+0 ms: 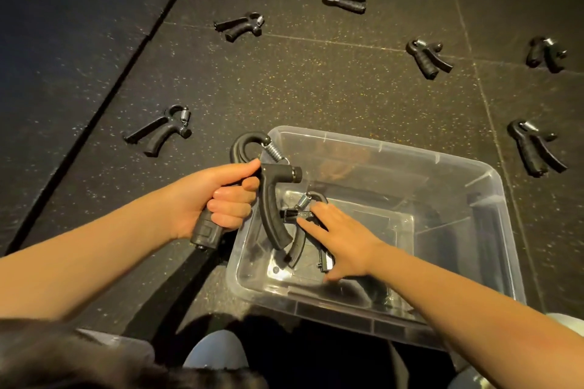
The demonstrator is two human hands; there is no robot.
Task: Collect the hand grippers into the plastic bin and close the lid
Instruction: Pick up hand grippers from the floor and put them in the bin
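Observation:
A clear plastic bin (442, 164) stands on the floor in front of me, with no lid on it. My left hand (218, 196) is shut on one handle of a black hand gripper (271, 199), held over the bin's left rim. My right hand (338, 237) reaches inside the bin, fingers spread on a second hand gripper (300, 218) lying on the bin floor. Several more black hand grippers lie scattered on the floor: one at the left (161, 131), one at the right (534, 148), others farther away (241, 25). No lid is in view.
The floor is dark speckled rubber tiles (316, 88); a seam (132, 63) runs diagonally on the left beside a darker mat. My knees (218, 354) show at the bottom edge, close to the bin's near wall.

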